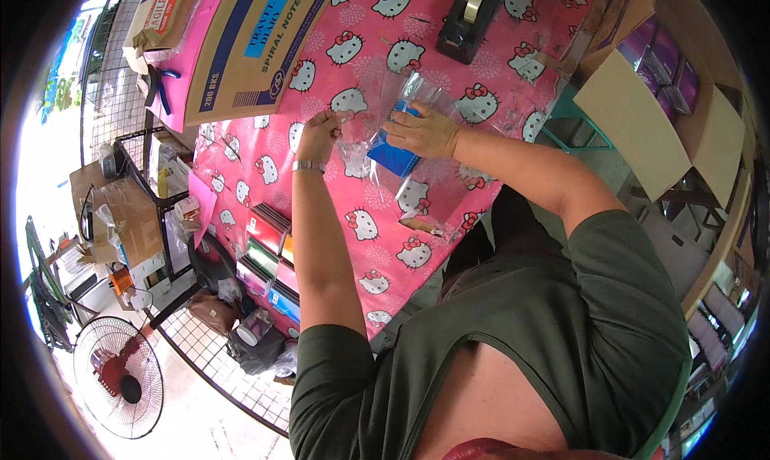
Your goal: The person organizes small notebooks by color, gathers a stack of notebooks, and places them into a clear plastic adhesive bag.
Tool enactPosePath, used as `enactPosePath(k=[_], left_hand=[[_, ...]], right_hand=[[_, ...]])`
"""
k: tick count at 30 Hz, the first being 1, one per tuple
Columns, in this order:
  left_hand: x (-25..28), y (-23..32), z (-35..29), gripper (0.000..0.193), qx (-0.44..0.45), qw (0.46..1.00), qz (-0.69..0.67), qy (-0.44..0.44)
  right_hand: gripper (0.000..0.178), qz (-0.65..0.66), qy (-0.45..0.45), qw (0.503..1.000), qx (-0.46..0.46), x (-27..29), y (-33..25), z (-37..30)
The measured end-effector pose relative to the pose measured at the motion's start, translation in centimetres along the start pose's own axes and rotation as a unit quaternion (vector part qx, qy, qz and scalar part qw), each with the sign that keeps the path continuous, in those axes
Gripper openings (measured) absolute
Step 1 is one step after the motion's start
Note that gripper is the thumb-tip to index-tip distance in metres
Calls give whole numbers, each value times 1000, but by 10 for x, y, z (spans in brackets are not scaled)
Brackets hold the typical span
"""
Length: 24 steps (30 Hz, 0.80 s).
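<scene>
My right hand point(423, 131) grips a blue flat booklet point(393, 154) that sits partly inside a clear plastic sleeve point(417, 91) on the pink cartoon-cat tablecloth point(377, 227). My left hand point(318, 131), with a metal bracelet at the wrist, pinches the crinkled left edge of the same clear sleeve. The two hands are about a hand's width apart.
A black tape dispenser point(468, 15) stands at the table's far side. A large brown cardboard box point(253, 43) lies at the upper left. An open carton point(666, 99) sits at the right. Coloured booklets point(273, 259) are stacked below the table; a floor fan point(119, 376) stands at lower left.
</scene>
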<state>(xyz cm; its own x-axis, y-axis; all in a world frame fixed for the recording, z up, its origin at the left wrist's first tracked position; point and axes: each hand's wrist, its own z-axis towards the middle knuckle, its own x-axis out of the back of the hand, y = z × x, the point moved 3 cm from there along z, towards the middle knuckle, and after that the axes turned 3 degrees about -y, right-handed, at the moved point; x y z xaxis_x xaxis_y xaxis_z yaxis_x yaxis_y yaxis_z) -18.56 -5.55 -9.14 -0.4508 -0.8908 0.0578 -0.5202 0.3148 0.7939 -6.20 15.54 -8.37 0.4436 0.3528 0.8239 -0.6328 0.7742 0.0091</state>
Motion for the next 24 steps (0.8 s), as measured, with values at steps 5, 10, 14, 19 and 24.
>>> enactPosePath(k=[5, 10, 14, 19, 24], left_hand=[[-51, 19, -52, 16, -193, 891, 405, -73], [-44, 19, -28, 21, -16, 941, 315, -125], [-14, 3, -12, 12, 79, 991, -31, -107], [53, -52, -4, 17, -168, 924, 124, 322], [-86, 9, -82, 36, -257, 797, 544, 59]], right_hand=[[8, 13, -46, 999, -5, 0, -1, -2], [7, 29, -34, 999, 2, -1, 1, -2], [7, 48, -28, 998, 9, 1, 6, -4], [4, 40, -10, 998, 42, -2, -2, 8], [8, 53, -94, 994, 29, -6, 3, 0]])
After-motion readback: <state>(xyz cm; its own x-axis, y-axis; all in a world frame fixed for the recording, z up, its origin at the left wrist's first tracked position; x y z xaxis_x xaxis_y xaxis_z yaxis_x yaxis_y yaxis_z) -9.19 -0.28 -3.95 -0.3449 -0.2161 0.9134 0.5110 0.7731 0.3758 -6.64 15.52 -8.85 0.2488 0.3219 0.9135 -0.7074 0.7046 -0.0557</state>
